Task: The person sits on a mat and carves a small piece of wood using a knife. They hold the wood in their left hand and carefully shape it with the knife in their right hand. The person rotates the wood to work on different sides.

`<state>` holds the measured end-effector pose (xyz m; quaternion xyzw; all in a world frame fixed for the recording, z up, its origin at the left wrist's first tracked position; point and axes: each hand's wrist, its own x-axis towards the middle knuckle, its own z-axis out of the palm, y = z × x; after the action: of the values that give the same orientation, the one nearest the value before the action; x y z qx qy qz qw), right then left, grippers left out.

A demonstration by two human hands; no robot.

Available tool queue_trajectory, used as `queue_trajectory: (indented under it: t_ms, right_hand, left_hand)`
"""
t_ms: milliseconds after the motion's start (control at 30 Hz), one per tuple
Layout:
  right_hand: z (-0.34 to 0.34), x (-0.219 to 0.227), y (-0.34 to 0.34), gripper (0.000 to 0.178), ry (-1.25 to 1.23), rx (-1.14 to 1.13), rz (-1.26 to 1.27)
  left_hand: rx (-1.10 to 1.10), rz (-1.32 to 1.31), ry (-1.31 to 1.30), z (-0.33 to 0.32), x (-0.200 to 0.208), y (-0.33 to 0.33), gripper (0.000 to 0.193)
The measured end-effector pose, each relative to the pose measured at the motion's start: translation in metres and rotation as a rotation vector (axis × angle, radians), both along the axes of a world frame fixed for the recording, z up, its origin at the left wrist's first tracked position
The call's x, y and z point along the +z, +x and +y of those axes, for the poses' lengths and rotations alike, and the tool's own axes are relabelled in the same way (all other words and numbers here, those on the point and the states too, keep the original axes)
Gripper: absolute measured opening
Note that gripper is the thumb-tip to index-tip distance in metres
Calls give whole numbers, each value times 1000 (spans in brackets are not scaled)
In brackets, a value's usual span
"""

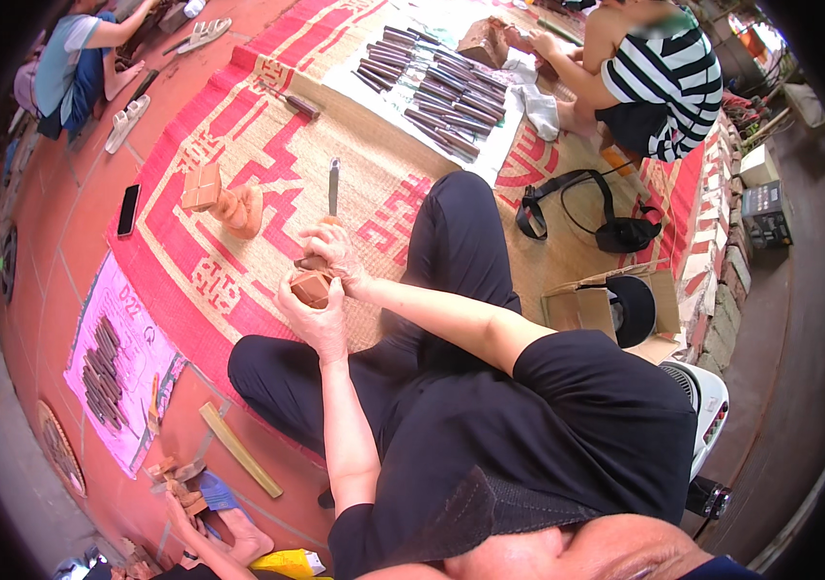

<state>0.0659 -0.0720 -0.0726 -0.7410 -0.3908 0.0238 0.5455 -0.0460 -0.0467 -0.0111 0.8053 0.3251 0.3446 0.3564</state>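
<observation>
In front of my crossed legs, my left hand (318, 317) is wrapped round the squared end of a reddish-brown wooden carving (312, 288). My right hand (333, 253) is closed over the carving's far end, and its fingers hide most of that part. Just beyond the right hand, a chisel-like tool (334, 186) with a metal blade and an orange-brown handle points away from me. Whether the right hand touches its handle, I cannot tell. Further left on the mat stands another carving (238, 210), lighter orange-brown, with a rounded body and a block-shaped top.
A red-and-straw patterned mat (209, 275) lies under me. Rows of dark-handled tools (446, 92) lie at the far side beside a person in stripes (668, 82). A phone (128, 210) and pink sheet (137, 362) are left; a cardboard box (577, 307) and black straps (606, 208) are right.
</observation>
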Motion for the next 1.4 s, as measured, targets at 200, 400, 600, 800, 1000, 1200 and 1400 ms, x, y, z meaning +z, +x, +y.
queue_trajectory:
  t_ms: [200,400,600,800,1000,1200,1400]
  right_hand:
    - [13,-9,4,18,-51,-51,-197]
    - [31,-18,3,17,-14,-142,-272]
    - [19,-18,26,12,21,-245,-121]
    - [-23,-21,52,12,330,-197,920]
    - [-54,-37,54,15,6,-220,1010]
    - [-56,-27,50,10,51,-32,1228]
    - [-58,-36,48,5,133,37,1233]
  left_hand:
    - [45,-7,-98,10,-9,0,71]
    - [69,-88,-244,19,-10,-5,72]
    - [45,-76,-150,6,-8,-11,72]
    - [71,-199,-384,24,-22,-17,68]
    - [97,-179,-469,30,-12,-15,64]
    - [125,-297,-640,39,-19,-21,63]
    - [96,-251,-529,39,-12,-18,64]
